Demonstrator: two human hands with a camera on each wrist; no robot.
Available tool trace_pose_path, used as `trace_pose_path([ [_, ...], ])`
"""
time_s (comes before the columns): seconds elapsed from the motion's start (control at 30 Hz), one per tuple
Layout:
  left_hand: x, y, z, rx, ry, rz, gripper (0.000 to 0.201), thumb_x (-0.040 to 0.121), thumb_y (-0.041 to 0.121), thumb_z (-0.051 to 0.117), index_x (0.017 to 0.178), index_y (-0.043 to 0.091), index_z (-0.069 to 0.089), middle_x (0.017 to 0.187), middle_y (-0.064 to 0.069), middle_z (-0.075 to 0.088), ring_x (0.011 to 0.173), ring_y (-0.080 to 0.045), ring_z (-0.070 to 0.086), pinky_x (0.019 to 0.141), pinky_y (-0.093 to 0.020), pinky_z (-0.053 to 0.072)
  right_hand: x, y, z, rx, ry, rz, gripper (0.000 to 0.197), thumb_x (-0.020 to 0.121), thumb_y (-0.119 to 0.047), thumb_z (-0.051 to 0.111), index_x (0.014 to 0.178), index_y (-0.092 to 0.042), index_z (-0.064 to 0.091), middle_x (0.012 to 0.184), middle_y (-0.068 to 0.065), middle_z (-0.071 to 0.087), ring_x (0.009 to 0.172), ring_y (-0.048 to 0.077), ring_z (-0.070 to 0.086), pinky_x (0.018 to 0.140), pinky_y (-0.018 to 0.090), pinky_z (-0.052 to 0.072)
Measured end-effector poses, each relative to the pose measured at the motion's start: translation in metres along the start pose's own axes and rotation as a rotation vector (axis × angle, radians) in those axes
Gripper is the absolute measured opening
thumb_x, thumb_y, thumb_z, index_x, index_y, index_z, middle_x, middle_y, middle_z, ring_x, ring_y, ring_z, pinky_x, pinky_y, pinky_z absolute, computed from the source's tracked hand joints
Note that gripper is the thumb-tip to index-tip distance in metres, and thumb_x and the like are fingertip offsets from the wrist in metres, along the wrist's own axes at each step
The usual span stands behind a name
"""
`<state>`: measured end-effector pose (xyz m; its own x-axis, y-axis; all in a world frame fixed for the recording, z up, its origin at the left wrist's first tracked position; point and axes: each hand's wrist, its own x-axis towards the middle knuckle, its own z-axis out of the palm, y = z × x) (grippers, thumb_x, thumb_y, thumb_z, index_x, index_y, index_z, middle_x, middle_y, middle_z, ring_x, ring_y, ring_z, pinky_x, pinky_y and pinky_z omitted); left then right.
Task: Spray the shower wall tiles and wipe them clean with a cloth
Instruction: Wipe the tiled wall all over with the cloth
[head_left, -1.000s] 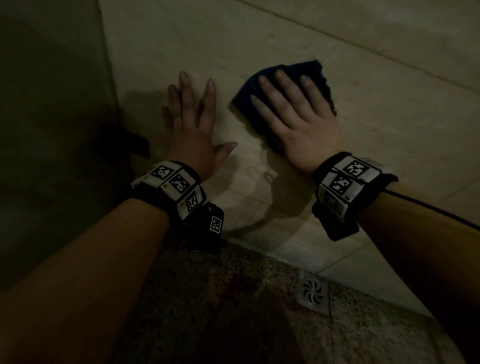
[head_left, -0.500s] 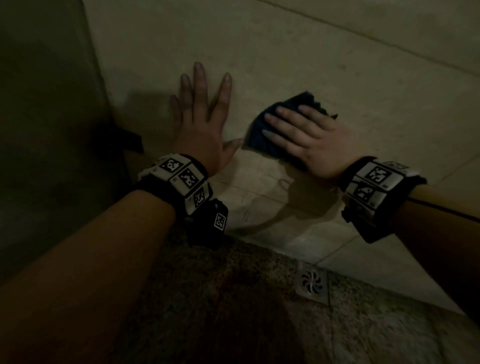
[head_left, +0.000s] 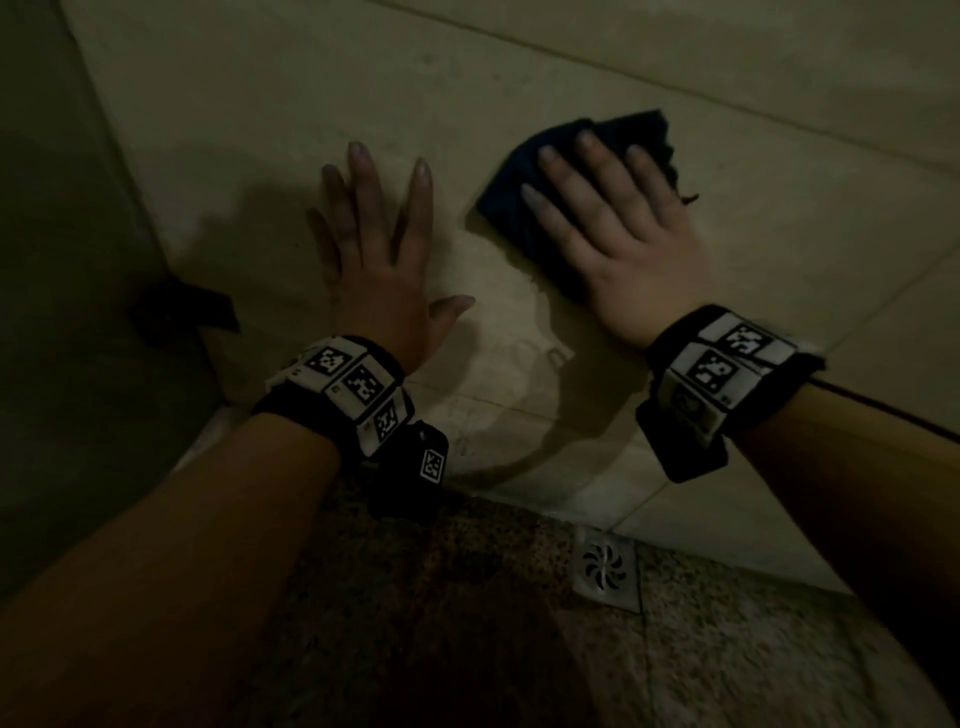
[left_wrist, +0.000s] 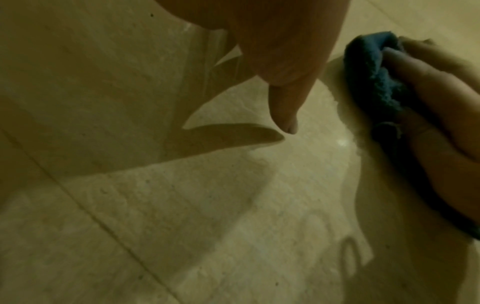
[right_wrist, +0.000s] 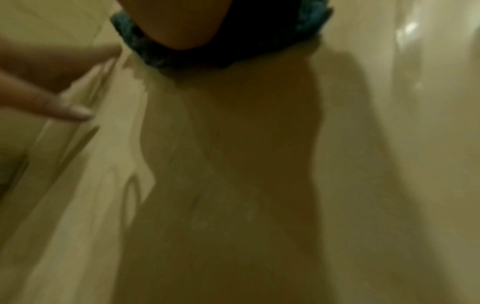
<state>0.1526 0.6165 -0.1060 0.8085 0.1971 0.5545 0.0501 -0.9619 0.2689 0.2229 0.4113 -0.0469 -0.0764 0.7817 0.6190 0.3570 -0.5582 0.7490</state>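
Note:
A dark blue cloth (head_left: 511, 205) lies flat against the beige wall tiles (head_left: 519, 67), and my right hand (head_left: 608, 218) presses it there with straight, spread fingers. The left wrist view shows the cloth (left_wrist: 376, 72) bunched under those fingers, and the right wrist view shows its edge (right_wrist: 161, 55) under my palm. My left hand (head_left: 374, 244) rests flat on the wall just left of the cloth, fingers spread, holding nothing. A wet sheen (head_left: 519, 374) marks the tile below both hands. No spray bottle is in view.
The wall meets a second, darker wall (head_left: 62, 260) at a corner on the left. Below lies a speckled stone floor (head_left: 727, 649) with a square metal drain (head_left: 605, 569). A small dark object (head_left: 182, 312) sits low in the corner.
My right hand has slid the cloth up and to the right, turning from sideways to fingers pointing up. The left hand stays flat on the wall, now a little lower.

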Motion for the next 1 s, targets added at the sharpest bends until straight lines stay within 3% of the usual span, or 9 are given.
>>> trace_pose_path([
  [0.13,0.0,0.005,0.0,-0.03,0.009,-0.012,0.111,0.076,0.057,0.066,0.15,0.015,-0.004,0.153,-0.031,-0.006,0.14,-0.049,-0.006,0.112,-0.059,0.003,-0.021,-0.014,0.004,0.044,-0.038,-0.013,0.041,0.097,-0.008,0.048,0.139,-0.013,0.047,0.143,0.007,0.045,0.133,0.027,0.034,0.114,0.041,0.019],
  [0.37,0.0,0.018,-0.001,-0.095,-0.038,-0.102,0.116,0.075,0.047,0.072,0.149,0.018,-0.013,0.154,-0.024,-0.016,0.142,-0.042,-0.013,0.114,-0.051,0.002,-0.065,-0.041,-0.001,0.147,-0.217,-0.011,0.053,0.094,-0.008,0.045,0.144,-0.015,0.031,0.149,0.005,0.025,0.137,0.025,0.025,0.116,0.039,0.011],
  [0.5,-0.001,0.032,0.003,-0.167,-0.041,-0.169,0.116,0.077,0.045,0.072,0.149,0.016,-0.014,0.154,-0.021,-0.019,0.142,-0.04,-0.013,0.114,-0.053,0.005,-0.061,-0.019,-0.007,0.217,-0.199,-0.07,0.048,0.094,-0.006,0.043,0.141,-0.012,0.034,0.147,0.009,0.038,0.135,0.025,0.028,0.116,0.036,0.01],
  [0.63,-0.01,0.046,0.013,-0.173,-0.068,-0.208,0.115,0.078,0.052,0.067,0.148,0.014,-0.016,0.153,-0.023,-0.019,0.142,-0.041,-0.012,0.114,-0.054,0.002,-0.052,0.016,-0.02,0.139,-0.109,0.067,0.044,0.097,-0.009,0.049,0.14,-0.01,0.038,0.143,0.012,0.043,0.134,0.029,0.03,0.115,0.038,0.015],
  [0.73,-0.022,0.058,0.02,-0.237,-0.12,-0.194,0.114,0.079,0.048,0.068,0.147,0.019,-0.018,0.153,-0.021,-0.023,0.142,-0.039,-0.017,0.113,-0.052,-0.005,-0.049,0.036,-0.029,0.116,-0.088,0.186,0.049,0.095,-0.012,0.056,0.14,-0.008,0.037,0.143,0.017,0.04,0.133,0.032,0.027,0.116,0.039,0.012],
  [1.0,-0.021,0.067,0.018,-0.295,-0.067,-0.194,0.113,0.077,0.049,0.069,0.148,0.02,-0.014,0.154,-0.023,-0.019,0.141,-0.042,-0.016,0.112,-0.054,-0.005,-0.066,0.011,-0.025,0.087,-0.139,0.257,0.055,0.093,-0.013,0.057,0.142,-0.014,0.03,0.146,0.009,0.024,0.134,0.032,0.023,0.118,0.038,0.001],
])
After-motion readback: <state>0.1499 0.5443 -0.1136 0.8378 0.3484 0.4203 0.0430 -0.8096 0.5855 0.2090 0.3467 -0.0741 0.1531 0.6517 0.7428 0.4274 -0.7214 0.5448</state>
